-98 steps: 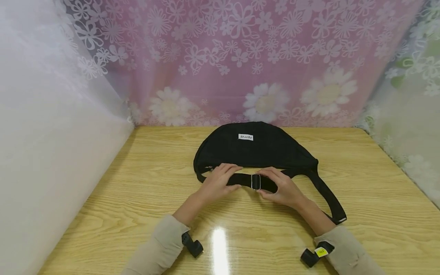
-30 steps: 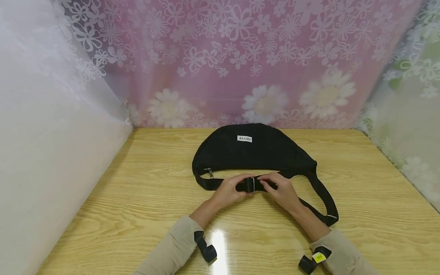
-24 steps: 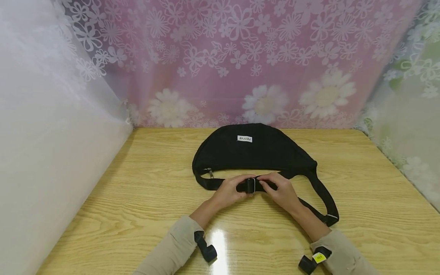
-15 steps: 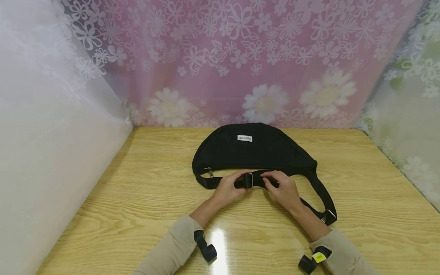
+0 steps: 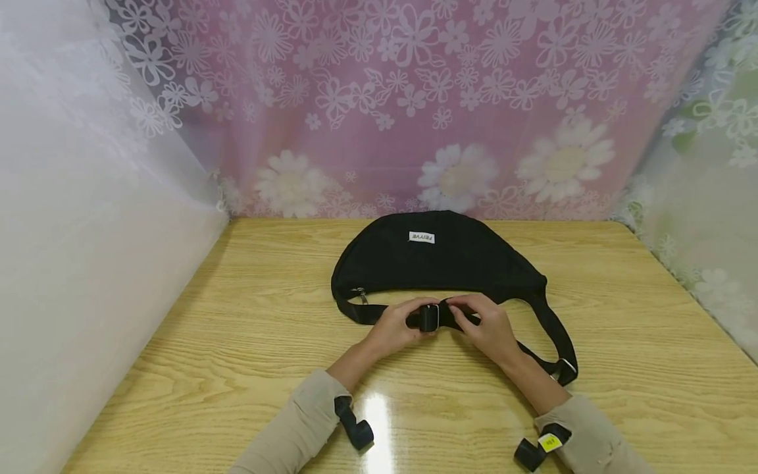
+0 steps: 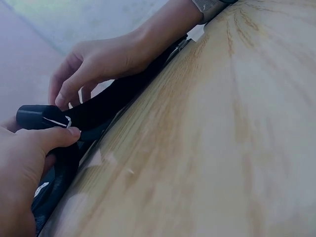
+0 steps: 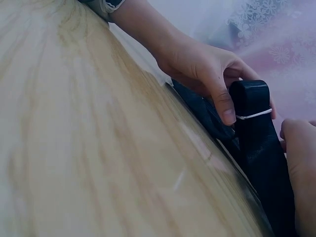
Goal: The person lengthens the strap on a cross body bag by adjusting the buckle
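A black waist bag [image 5: 438,263] with a white label lies on the table, its strap [image 5: 358,314] looped along the near side. My left hand [image 5: 393,328] holds the strap's metal slide buckle [image 5: 437,317] between thumb and fingers. Out of the buckle rises a small loop of webbing [image 7: 251,96], clear in the right wrist view. Just right of it, my right hand [image 5: 490,326] pinches the strap with thumb and fingertips. The left wrist view shows the strap running under the right hand [image 6: 103,59]. Part of the buckle is hidden by the left fingers.
A zipper pull [image 5: 363,298] hangs at the bag's left corner. The strap's other end curves round at right to a second metal buckle [image 5: 568,365]. Floral curtains [image 5: 379,131] stand behind and beside the wooden table [image 5: 237,329].
The left hand has moved right onto the buckle, and the right hand has shifted off it along the strap. Webbing now bulges in a loop at the buckle. The second buckle slid slightly left.
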Demonstrator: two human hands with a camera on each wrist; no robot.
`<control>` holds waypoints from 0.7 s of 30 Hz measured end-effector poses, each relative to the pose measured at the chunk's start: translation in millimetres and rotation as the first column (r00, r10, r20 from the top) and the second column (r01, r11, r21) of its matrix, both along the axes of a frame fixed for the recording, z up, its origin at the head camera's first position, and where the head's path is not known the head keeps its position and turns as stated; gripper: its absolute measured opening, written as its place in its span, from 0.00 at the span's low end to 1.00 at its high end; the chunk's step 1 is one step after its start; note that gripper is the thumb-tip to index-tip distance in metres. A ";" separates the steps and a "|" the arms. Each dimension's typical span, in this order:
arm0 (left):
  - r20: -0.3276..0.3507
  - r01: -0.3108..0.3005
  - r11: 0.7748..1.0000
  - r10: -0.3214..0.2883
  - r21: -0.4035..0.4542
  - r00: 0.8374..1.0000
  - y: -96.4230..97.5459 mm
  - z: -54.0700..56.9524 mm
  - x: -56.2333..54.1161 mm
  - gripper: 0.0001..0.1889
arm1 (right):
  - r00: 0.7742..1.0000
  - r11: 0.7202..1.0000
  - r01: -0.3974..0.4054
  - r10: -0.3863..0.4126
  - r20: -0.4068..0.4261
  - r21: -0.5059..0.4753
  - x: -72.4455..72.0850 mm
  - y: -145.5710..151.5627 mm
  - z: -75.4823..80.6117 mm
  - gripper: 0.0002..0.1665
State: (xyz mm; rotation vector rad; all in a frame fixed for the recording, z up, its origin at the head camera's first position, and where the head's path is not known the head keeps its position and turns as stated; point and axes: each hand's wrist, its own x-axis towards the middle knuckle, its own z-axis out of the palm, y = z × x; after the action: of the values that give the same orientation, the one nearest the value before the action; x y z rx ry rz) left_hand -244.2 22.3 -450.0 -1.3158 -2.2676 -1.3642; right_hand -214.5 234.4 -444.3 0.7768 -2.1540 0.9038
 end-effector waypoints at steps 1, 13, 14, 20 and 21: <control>0.004 -0.001 1.000 0.001 0.013 1.000 0.1 0.2 0.0 0.28 | 1.000 1.000 0.026 -0.026 -0.004 -0.006 0.2 0.1 0.2 0.11; 0.015 0.032 0.999 -0.031 -0.024 0.999 -0.2 1.0 -0.2 0.27 | 0.997 0.997 -0.080 0.080 -0.001 0.019 -1.8 1.6 -1.5 0.13; 0.014 0.037 0.999 -0.037 -0.033 0.999 -0.3 1.1 0.0 0.28 | 0.994 0.994 -0.108 0.108 -0.009 0.021 -2.2 1.4 -1.8 0.12; 0.008 0.020 0.997 -0.020 -0.075 1.000 -1.8 3.3 2.4 0.30 | 0.978 0.976 -0.207 0.208 -0.006 0.060 -3.1 0.3 -3.0 0.20; 0.007 0.013 0.996 -0.013 -0.083 1.000 -2.2 3.6 2.7 0.30 | 0.976 0.974 -0.216 0.216 -0.001 0.073 -2.9 -0.1 -2.6 0.23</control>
State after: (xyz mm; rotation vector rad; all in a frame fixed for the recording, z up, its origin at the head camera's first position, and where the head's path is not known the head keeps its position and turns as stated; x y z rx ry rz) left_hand -241.5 20.1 -446.5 -1.3558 -2.3478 -1.2925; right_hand -217.5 234.3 -447.0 1.0660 -2.1329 0.9326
